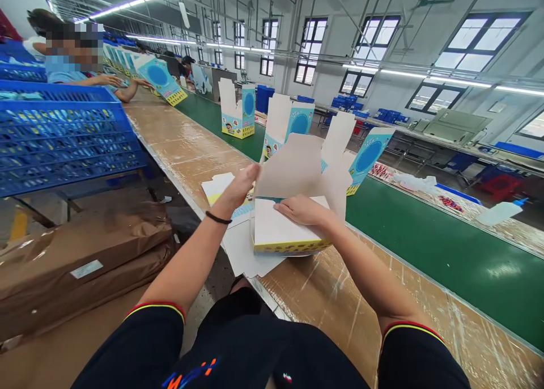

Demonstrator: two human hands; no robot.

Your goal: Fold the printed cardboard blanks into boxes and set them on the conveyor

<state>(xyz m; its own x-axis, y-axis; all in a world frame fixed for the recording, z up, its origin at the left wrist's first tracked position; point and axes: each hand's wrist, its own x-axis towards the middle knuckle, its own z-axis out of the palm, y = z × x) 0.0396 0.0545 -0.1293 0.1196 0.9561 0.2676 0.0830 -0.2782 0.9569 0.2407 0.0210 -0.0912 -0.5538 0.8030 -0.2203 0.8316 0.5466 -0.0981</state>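
Head view: a person's two bare hands work on a partly folded carton (280,233) at the edge of a brown-covered table (348,292).
Pressing the panel: the step looks like settling the white panel; spread, even pressure along its edge would probably seat it better than a poke from one fingertip.
Bracing the wall: a steady left side seems to matter here, as thin card may bow or crease under a one-sided push.
Loose flaps: the tall pale flap (291,165) rises beyond the hands; it is best left clear of the fold.
Left hand (243,189): set against the carton's left edge; its fingertips are partly hidden, so I cannot tell whether it pinches the card.
Right hand (305,210): laid across the white panel, fingers extended leftward, not closed around anything.
Carton's place: between the hands, directly under the right palm and just right of the left hand; its yellow printed band faces the wearer.
Flat printed card (246,247): beneath the carton and to its left.
Green belt (425,224): beyond the table, with open cartons (238,119) standing along it.
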